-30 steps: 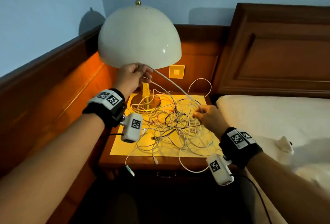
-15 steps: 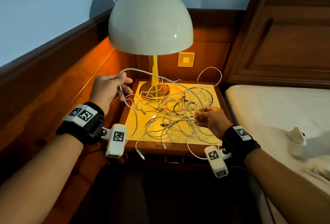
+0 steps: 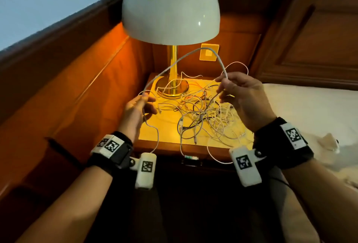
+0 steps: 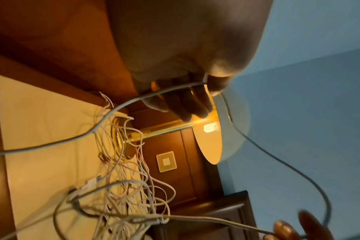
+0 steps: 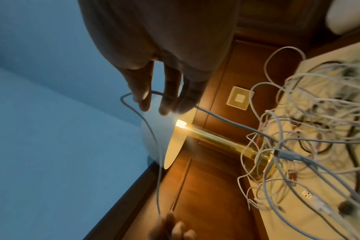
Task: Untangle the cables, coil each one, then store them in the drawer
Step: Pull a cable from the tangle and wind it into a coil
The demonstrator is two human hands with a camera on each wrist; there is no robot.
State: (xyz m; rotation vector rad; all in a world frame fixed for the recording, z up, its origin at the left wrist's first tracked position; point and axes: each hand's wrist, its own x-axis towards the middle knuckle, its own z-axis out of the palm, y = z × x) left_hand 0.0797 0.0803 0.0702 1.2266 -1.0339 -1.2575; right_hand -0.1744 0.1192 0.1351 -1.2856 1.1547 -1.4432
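A tangle of thin white and dark cables (image 3: 205,114) lies on the lit nightstand top (image 3: 160,126). One thicker white cable (image 3: 208,48) arches up from it between both hands. My left hand (image 3: 145,103) grips that cable at the nightstand's left edge; the left wrist view shows the cable (image 4: 154,94) running between thumb and fingers. My right hand (image 3: 222,85) pinches the cable's other side above the tangle, fingers (image 5: 144,97) curled over it. The cable's free tail (image 3: 157,138) hangs past the front edge. The drawer front (image 3: 190,164) below is in shadow.
A white dome lamp (image 3: 170,6) on a brass stem (image 3: 173,62) stands at the back of the nightstand, close behind the raised cable. Wood panelling (image 3: 77,87) walls the left side. A bed (image 3: 310,111) and headboard (image 3: 319,29) lie right. A plug (image 3: 190,157) dangles over the front edge.
My left hand came down from beside the lamp shade to the nightstand's left edge, still holding the cable. My right hand rose off the tangle, lifting the cable into an arch.
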